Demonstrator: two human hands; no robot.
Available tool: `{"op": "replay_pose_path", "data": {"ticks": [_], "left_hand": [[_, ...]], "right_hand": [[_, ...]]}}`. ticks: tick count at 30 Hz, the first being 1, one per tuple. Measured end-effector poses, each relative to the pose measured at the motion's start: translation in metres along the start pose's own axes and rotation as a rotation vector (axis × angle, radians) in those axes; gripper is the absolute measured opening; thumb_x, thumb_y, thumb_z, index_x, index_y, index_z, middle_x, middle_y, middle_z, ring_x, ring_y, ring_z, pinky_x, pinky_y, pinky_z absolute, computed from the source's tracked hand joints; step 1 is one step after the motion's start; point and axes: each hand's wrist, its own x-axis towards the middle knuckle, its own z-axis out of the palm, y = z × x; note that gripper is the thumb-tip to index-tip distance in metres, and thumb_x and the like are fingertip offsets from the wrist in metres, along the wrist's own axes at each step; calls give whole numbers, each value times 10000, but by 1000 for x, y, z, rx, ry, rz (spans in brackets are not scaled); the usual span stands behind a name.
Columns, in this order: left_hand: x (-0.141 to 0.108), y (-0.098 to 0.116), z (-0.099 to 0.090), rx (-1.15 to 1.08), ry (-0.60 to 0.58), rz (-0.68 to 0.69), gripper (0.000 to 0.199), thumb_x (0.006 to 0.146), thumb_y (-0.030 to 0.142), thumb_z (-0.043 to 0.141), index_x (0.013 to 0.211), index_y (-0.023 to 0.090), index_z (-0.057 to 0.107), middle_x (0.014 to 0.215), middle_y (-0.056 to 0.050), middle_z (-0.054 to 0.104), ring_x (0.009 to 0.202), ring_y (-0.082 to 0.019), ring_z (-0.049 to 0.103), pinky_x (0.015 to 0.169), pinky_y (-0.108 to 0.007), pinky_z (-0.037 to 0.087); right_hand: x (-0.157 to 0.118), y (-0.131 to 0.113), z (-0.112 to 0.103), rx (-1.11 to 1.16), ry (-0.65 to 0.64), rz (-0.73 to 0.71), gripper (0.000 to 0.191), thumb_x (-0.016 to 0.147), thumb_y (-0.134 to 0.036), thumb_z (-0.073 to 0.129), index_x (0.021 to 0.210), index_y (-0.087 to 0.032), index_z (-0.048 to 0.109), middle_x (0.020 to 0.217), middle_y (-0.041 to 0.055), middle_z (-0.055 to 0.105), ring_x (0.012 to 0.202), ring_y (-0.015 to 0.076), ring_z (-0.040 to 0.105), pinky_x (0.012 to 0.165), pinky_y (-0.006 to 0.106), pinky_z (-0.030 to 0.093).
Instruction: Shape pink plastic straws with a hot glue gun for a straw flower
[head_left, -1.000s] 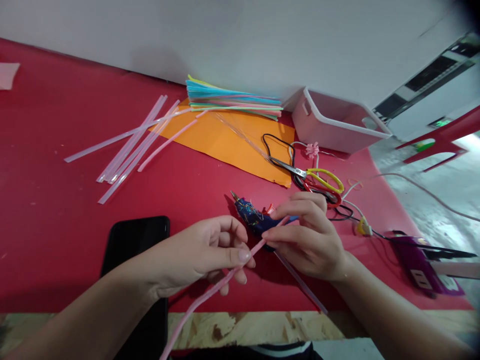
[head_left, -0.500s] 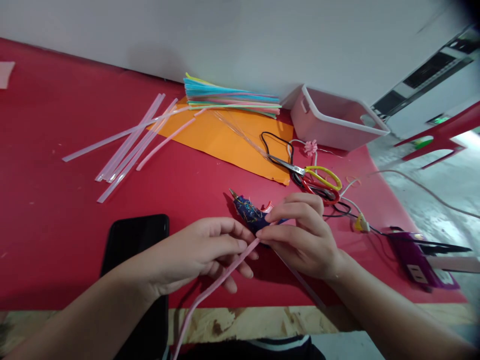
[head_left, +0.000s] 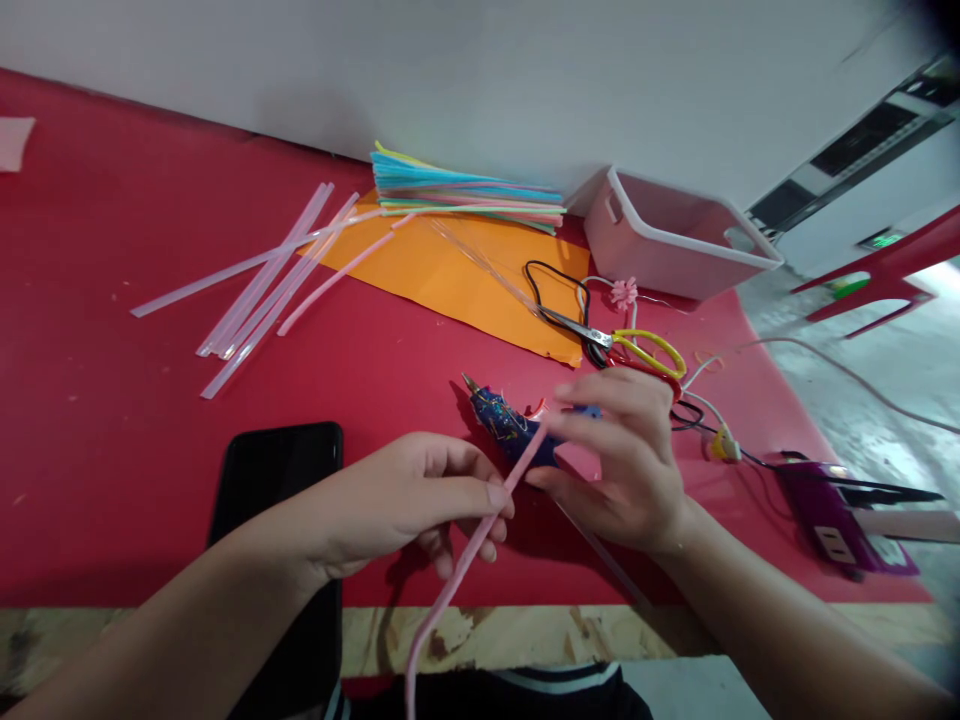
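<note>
Between the thumb and fingers of my left hand [head_left: 450, 500] is a pink pipe cleaner [head_left: 469, 553], its lower end hanging past the table's front edge. My right hand [head_left: 626, 460] has its fingers apart by the pipe cleaner's upper end, slightly blurred; whether a fingertip touches it I cannot make out. Just behind both hands lies a dark blue glue gun [head_left: 501, 420], its nozzle pointing to the far left and its rear partly covered by my right hand. A clear glue stick [head_left: 604, 555] extends from beneath my right hand towards the front edge.
A black phone [head_left: 277, 480] lies under my left forearm. Clear sticks [head_left: 255, 290] are spread at the left. An orange sheet [head_left: 450, 280], a bundle of pipe cleaners [head_left: 465, 190], scissors [head_left: 645, 352] and a pink bin [head_left: 675, 235] are farther back. A purple power strip [head_left: 844, 520] sits right, with cords.
My right hand has opened from its pinch on the pipe cleaner and shifted slightly right. My left hand now pinches the pipe cleaner, whose upper end has risen.
</note>
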Motion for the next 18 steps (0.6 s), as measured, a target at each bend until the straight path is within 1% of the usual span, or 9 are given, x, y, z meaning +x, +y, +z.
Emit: {"op": "replay_pose_path", "data": {"ticks": [2,3,4,7,8,10,12,14,18], "left_hand": [[1,-1,0,-38,54,71,150,825,237,746,709,167,680,638,3,701,493,-77,542,464,-174,372],[2,-2,-1,-65,83,111,162,830,238,738,698,169,672,633,3,699,504,-80,556,470,-172,380],[3,-3,-1,-90,106,145,166,832,236,732,694,170,667,631,2,697,523,-85,575,483,-171,395],[4,-5,-1,-126,157,213,168,823,222,733,688,175,645,608,7,686,557,-100,608,506,-176,422],[4,-5,0,-112,180,226,173,823,219,729,684,175,637,598,9,681,554,-99,604,509,-177,422],[4,-5,1,-63,234,251,182,823,212,722,675,177,624,583,16,673,540,-95,590,520,-182,428],[4,-5,2,-11,283,286,177,824,213,717,678,179,624,578,22,667,539,-95,587,540,-194,441],[4,-5,2,29,319,320,167,822,219,717,686,183,629,586,23,669,559,-104,602,564,-206,454],[3,-8,2,83,373,359,155,796,220,734,683,192,632,597,21,669,573,-122,615,578,-226,465]], "right_hand": [[-1,8,-3,2,35,121,524,899,-300,707,1396,-307,541,1262,110,611,1162,329,593,1015,554,477],[-1,13,-5,11,20,168,526,895,-242,672,1400,-286,531,1264,120,610,1176,336,594,1019,557,475],[-2,18,-7,21,-44,195,504,883,-174,628,1370,-267,546,1247,122,619,1172,330,598,1017,550,477],[-5,30,-11,77,-357,163,500,801,-84,540,1277,-224,597,1216,117,649,1129,303,601,999,533,491],[-6,32,-11,101,-433,147,533,769,-78,531,1280,-213,600,1220,122,652,1125,301,600,1000,537,496],[-7,34,-9,126,-514,145,604,705,-48,524,1284,-201,606,1227,129,657,1130,297,603,1011,544,507],[-8,34,-5,118,-517,164,632,654,-9,522,1245,-208,624,1206,122,671,1129,289,616,1013,530,523],[-9,35,-3,98,-460,180,603,639,9,526,1185,-218,643,1180,115,680,1107,278,639,986,495,551],[-14,37,-6,148,-284,290,415,786,-101,620,1180,-232,636,1099,99,703,975,249,693,827,390,605]]}}
